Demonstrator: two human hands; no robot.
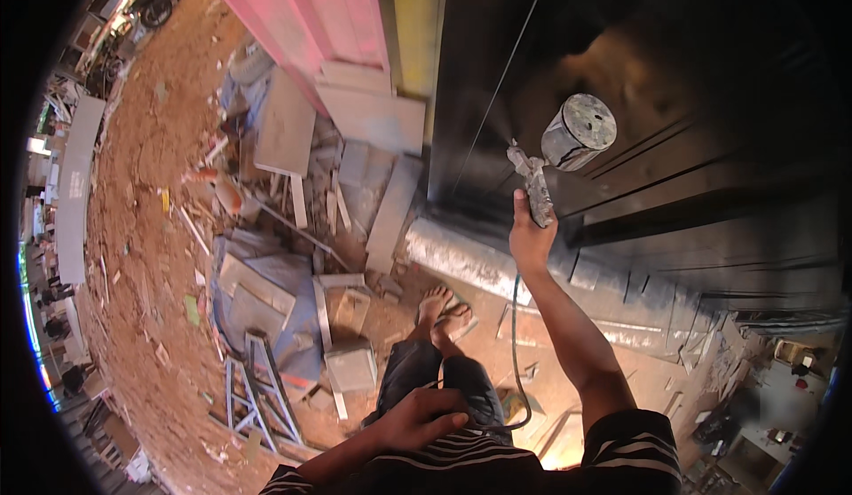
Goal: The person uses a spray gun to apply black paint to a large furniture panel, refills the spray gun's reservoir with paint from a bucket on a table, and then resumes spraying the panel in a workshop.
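Note:
My right hand [533, 245] is closed around the grip of a paint-spattered spray gun [535, 189], with a round cup [579, 133] attached. The nozzle faces a tall glossy black panel [497, 78], and a faint mist shows at its tip. From below that hand a thin dark air hose [518, 344] hangs down and curves back toward my waist. There my left hand [424, 419] is curled in front of my striped shirt, and the hose runs into its fingers. The part inside the fingers is hidden.
Pink panels [328, 15] and a yellow one [415, 33] stand left of the black panel. Board scraps [286, 131], a blue-grey tarp [302, 317] and a metal frame [257, 393] litter the dirt ground. A whitish ledge [461, 260] runs along the panel's foot, near my feet.

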